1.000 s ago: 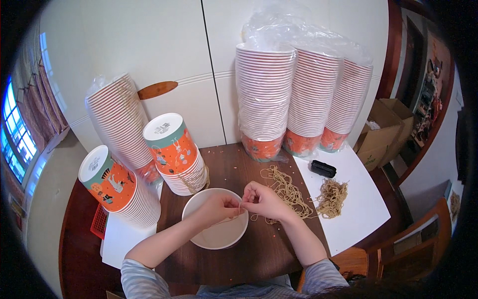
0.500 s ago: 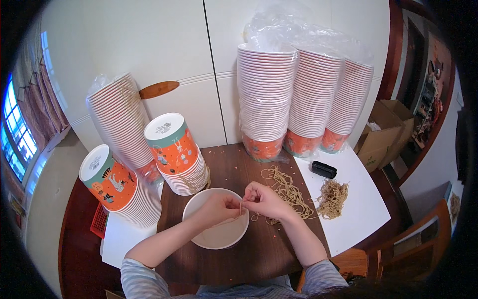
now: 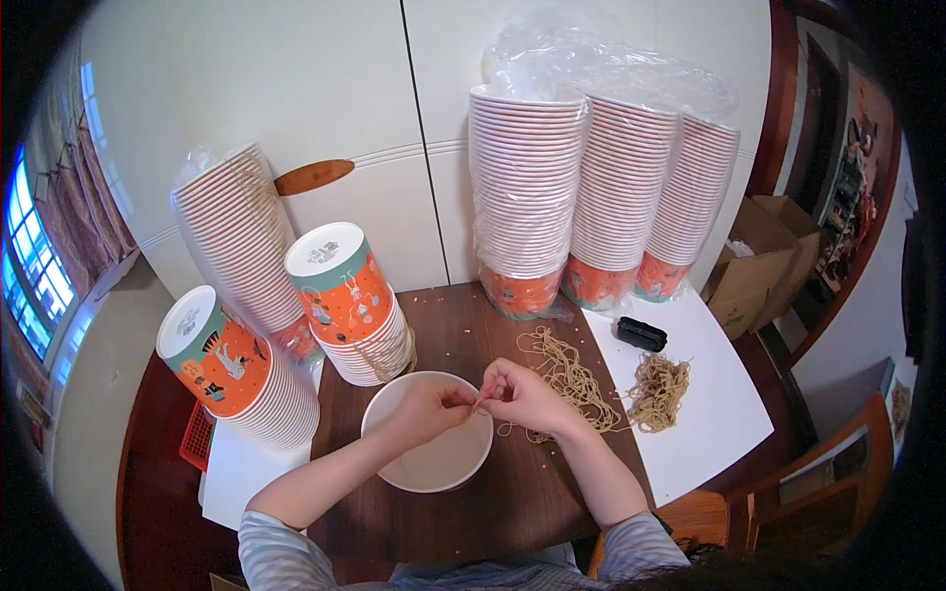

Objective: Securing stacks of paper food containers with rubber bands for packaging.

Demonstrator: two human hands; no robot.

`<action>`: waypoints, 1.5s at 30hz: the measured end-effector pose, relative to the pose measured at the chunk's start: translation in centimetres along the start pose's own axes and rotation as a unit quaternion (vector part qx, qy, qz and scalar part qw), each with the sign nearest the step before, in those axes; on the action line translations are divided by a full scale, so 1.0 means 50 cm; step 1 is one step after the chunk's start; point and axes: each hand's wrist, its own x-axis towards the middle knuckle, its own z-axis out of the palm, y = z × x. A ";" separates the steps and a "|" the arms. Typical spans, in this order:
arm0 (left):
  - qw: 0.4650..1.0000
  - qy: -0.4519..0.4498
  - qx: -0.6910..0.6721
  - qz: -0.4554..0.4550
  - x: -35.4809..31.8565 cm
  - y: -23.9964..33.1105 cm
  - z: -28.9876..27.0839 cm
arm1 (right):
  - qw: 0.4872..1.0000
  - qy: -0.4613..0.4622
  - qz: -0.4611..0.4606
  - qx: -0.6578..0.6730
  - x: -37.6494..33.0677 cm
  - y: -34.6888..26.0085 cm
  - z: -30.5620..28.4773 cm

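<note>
Over the right part of a white paper bucket (image 3: 394,471), which stands mouth up, both my hands meet at the fingertips. My left hand (image 3: 434,410) pinches a thin tan cord (image 3: 480,407). Its other side is pinched by my right hand (image 3: 522,397), thumb against fingers. The short bit between the fingertips is too small to make out well. Beside my right hand, a loose tangle of the same cord (image 3: 572,379) spreads over the brown tabletop. Behind the bucket is an upside-down stack of orange and green paper buckets (image 3: 345,295), with cord hanging at its right side.
Another upside-down bucket stack (image 3: 232,364) leans at the left, before a plastic-wrapped stack (image 3: 232,236). Tall wrapped stacks (image 3: 527,187) stand at the back right. A black plastic object (image 3: 641,334) and a cord pile (image 3: 658,392) lie on the white right side. A wooden chair (image 3: 818,492) is beyond.
My hands stay almost in place, fingertips shifting slightly. The cord that hung below them over the bucket no longer shows there; only a short bit shows between the fingers.
</note>
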 end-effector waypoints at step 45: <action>0.996 0.031 -0.075 -0.031 0.004 -0.008 0.013 | 0.990 0.076 -0.011 -0.120 -0.013 -0.044 0.013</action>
